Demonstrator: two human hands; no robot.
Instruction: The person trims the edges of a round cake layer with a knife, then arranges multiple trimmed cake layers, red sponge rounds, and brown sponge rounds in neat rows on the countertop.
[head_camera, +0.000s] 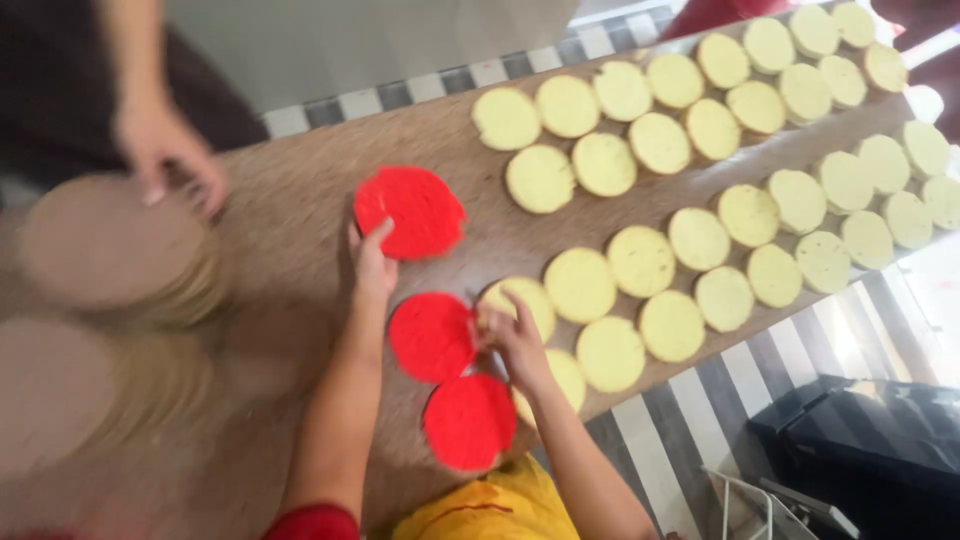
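Hands work at frame centre on the brown desk. Left hand, fingers spread, presses the upper red disc flat. Right hand pinches a yellow disc beside 2 lower red discs; round, no long axis.

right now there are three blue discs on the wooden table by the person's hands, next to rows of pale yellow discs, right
Not quite: the three discs are red, not blue. The head view shows them on the wooden table, with the left hand touching the upper one and the right hand beside the middle one, next to the rows of pale yellow discs.
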